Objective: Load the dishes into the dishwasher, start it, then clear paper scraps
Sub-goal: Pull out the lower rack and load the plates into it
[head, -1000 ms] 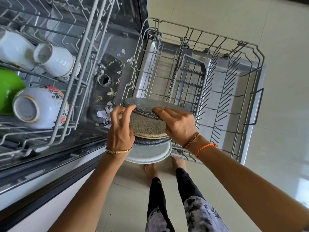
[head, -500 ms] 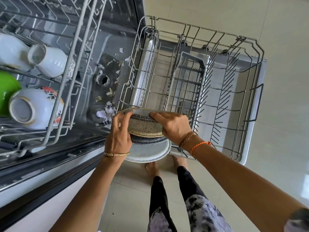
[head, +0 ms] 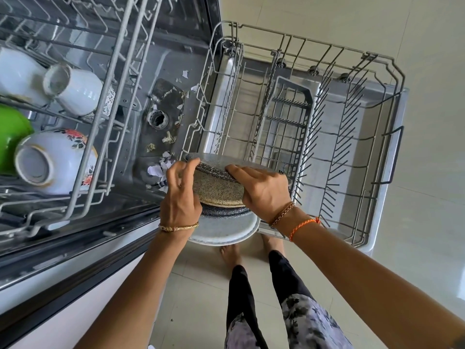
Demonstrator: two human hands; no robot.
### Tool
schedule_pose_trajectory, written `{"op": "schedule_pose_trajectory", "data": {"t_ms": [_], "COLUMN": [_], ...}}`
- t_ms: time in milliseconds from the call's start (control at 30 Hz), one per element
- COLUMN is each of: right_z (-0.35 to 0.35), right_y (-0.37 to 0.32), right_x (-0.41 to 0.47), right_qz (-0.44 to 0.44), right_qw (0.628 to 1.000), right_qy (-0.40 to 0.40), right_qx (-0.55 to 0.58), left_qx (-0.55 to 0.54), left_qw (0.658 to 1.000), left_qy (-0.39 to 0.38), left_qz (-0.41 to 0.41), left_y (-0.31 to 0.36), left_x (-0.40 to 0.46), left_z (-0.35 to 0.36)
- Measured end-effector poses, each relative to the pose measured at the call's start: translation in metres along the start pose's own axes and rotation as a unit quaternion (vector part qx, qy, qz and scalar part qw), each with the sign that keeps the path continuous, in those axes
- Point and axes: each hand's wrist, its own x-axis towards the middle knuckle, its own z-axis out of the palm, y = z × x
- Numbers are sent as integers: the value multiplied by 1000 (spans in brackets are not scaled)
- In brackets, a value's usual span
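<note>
The person holds a stack of plates (head: 221,192) over the near left corner of the pulled-out bottom rack (head: 297,147). The left hand (head: 180,197) has its grip curled round the left edge of the stack, so the pile does not slide. The right hand (head: 264,187) has its grip on the top plate, with the fingers over its far edge, most likely to lift that one off and stand it up between the rack's wires. The plates lie flat, one on another (the biggest pale one sits at the bottom), which makes them easy to carry together.

The bottom rack has no dishes in it yet, so the plates are the first to go there. The top rack (head: 105,137) at the left already holds cups (head: 75,89), a flowered bowl (head: 52,162) and a green bowl (head: 12,137), all tipped over so water can run off. Paper scraps (head: 161,170) lie on the dishwasher floor (head: 176,71), just beside the left hand. They wait for later, I think, since loading comes first.
</note>
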Motion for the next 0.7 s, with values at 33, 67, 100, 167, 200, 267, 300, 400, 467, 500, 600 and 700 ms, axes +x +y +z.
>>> {"op": "schedule_pose_trajectory", "data": {"t_ms": [33, 67, 100, 167, 200, 267, 300, 400, 467, 500, 600, 700], "right_z": [1, 2, 3, 10, 13, 16, 18, 29, 37, 40, 41, 39], "right_y": [0, 1, 2, 5, 4, 1, -2, -7, -6, -4, 6, 11], "right_x": [1, 1, 2, 3, 5, 11, 17, 27, 29, 29, 28, 26], "right_qz": [-1, -3, -6, -4, 3, 11, 22, 37, 56, 64, 52, 16], "right_qw": [1000, 1000, 1000, 1000, 999, 993, 987, 964, 959, 958, 960, 967], "right_qy": [0, 6, 5, -15, -37, -104, -151, -264, -275, -275, -257, -226], "right_qx": [-6, -11, -7, 13, 30, 59, 59, 15, 36, 54, 102, 113], "left_qx": [4, 9, 12, 5, 2, 9, 19, 42, 48, 52, 52, 65], "left_qw": [1000, 1000, 1000, 999, 999, 997, 995, 987, 983, 983, 985, 984], "left_qy": [-3, -7, -12, -12, -10, -5, -5, -34, -66, -72, -66, -64], "left_qz": [-4, -7, -12, -31, -42, -72, -93, -150, -161, -162, -150, -153], "left_y": [0, -1, -3, -6, -6, -9, -11, -21, -25, -27, -28, -26], "left_x": [0, 0, -1, -3, -3, -3, -3, -2, 1, 3, 9, 9], "left_z": [0, 1, 2, 3, 3, 0, 0, 0, 3, 4, 4, 3]}}
